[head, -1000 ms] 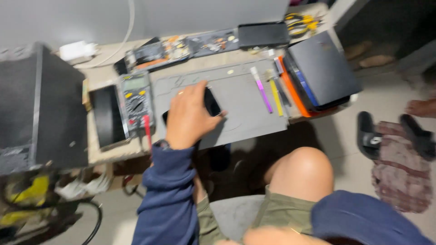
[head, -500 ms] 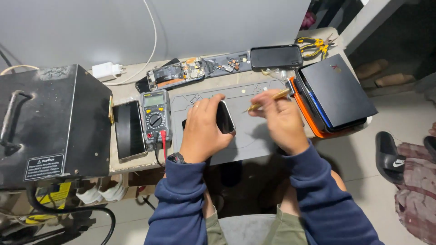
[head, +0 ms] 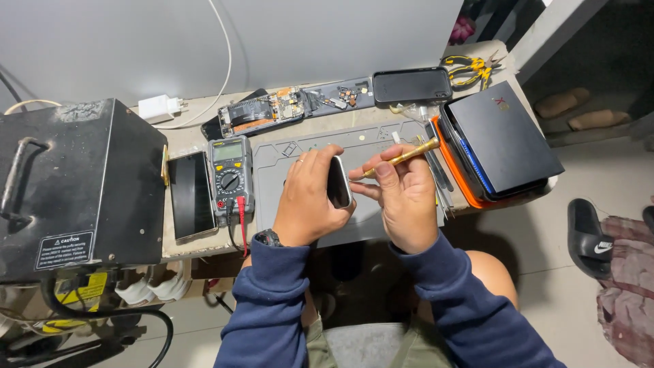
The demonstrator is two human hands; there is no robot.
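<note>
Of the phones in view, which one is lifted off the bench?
The phone in the left hand, held on edge over the grey mat; the others lie flat: one beside the multimeter, one at the back.

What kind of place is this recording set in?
Most likely a small phone or electronics repair bench. A multimeter sits beside a grey work mat, opened circuit boards lie behind it, and the left hand holds a phone while the right hand holds a brass-coloured screwdriver.

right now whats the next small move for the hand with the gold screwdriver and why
Probably ease the tip down onto the edge of the phone. The right hand pinches the gold screwdriver with its tip just short of the phone, which the left hand holds tilted on edge over the grey mat. Whether the tip touches is unclear.
</note>
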